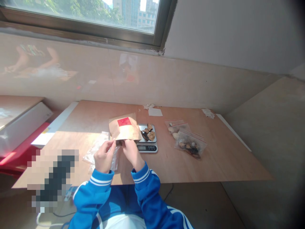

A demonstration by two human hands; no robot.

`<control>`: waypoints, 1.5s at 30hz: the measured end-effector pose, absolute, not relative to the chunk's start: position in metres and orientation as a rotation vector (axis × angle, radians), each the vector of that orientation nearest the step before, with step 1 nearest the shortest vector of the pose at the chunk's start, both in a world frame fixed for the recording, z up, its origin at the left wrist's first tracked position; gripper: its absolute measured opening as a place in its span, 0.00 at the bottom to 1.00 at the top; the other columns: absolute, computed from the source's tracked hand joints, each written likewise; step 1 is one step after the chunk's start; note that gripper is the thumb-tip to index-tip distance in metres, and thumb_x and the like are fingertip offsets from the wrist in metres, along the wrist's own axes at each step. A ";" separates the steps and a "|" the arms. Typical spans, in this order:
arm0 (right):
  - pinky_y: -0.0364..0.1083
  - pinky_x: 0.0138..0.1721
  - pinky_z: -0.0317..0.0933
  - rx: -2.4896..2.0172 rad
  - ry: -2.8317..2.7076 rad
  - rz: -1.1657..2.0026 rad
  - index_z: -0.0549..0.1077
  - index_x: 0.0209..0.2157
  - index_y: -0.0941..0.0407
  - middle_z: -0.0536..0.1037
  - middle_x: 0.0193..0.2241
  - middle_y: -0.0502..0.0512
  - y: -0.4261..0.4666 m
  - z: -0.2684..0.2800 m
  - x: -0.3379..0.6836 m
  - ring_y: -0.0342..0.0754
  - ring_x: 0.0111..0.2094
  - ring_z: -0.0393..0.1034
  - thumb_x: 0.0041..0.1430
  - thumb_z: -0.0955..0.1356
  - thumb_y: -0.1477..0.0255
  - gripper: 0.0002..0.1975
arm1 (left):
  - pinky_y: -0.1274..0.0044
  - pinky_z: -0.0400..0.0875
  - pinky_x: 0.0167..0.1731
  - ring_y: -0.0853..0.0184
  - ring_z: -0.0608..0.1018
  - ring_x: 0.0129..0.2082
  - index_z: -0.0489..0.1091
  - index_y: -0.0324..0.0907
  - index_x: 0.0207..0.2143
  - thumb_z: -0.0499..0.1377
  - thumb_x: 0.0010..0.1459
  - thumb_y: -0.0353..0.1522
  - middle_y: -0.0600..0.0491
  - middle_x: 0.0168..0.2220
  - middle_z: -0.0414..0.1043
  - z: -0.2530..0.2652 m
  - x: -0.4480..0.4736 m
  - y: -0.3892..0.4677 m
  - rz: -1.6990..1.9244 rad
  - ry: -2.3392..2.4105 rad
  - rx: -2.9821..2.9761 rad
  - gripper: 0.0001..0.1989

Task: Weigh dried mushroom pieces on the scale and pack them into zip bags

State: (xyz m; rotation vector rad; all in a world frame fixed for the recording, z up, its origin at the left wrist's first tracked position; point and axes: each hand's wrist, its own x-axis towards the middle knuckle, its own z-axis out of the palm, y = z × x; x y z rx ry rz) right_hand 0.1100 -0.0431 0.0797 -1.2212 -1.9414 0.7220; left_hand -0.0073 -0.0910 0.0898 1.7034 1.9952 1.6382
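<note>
A brown paper bag (124,128) with a red label (124,121) is tilted with its mouth towards me. My left hand (104,156) pinches the left corner of its mouth. At the right part of the mouth, my right hand (132,152) is closed on the edge, its fingertips partly hidden by the paper. Something dark shows in the opening between the hands. Just behind and to the right stands a digital kitchen scale (147,149), partly covered by the bag. Several brown and black dried pieces (150,135) lie on its metal plate.
Clear zip bags with dried pieces (190,143) lie right of the scale on the wooden table (214,159). Crumpled clear plastic (91,152) lies by my left hand. White paper (155,112) and crumpled tissue (208,113) lie at the back. A pixelated dark object (57,178) is at front left.
</note>
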 end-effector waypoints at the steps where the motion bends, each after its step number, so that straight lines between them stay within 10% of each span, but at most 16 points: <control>1: 0.47 0.42 0.68 -1.229 -1.942 0.728 0.77 0.40 0.59 0.79 0.33 0.61 -0.047 0.080 0.114 0.51 0.37 0.75 0.62 0.60 0.80 0.14 | 0.80 0.76 0.31 0.68 0.81 0.27 0.74 0.41 0.31 0.60 0.56 0.39 0.54 0.28 0.79 0.091 -0.008 -0.091 1.635 2.003 1.704 0.10; 11: 0.48 0.53 0.66 -0.892 -1.660 0.979 0.73 0.49 0.52 0.74 0.50 0.56 -0.087 0.111 0.163 0.48 0.52 0.69 0.61 0.64 0.76 0.16 | 0.79 0.76 0.33 0.67 0.81 0.29 0.74 0.42 0.32 0.59 0.57 0.39 0.53 0.31 0.79 0.098 -0.013 -0.085 1.591 1.991 1.676 0.10; 45: 0.49 0.38 0.72 -1.262 -1.088 0.952 0.73 0.48 0.58 0.79 0.44 0.63 -0.076 0.039 0.242 0.52 0.40 0.76 0.57 0.68 0.60 0.22 | 0.77 0.75 0.35 0.66 0.81 0.30 0.75 0.42 0.32 0.60 0.56 0.41 0.53 0.30 0.79 0.106 -0.033 -0.070 1.611 2.112 1.601 0.11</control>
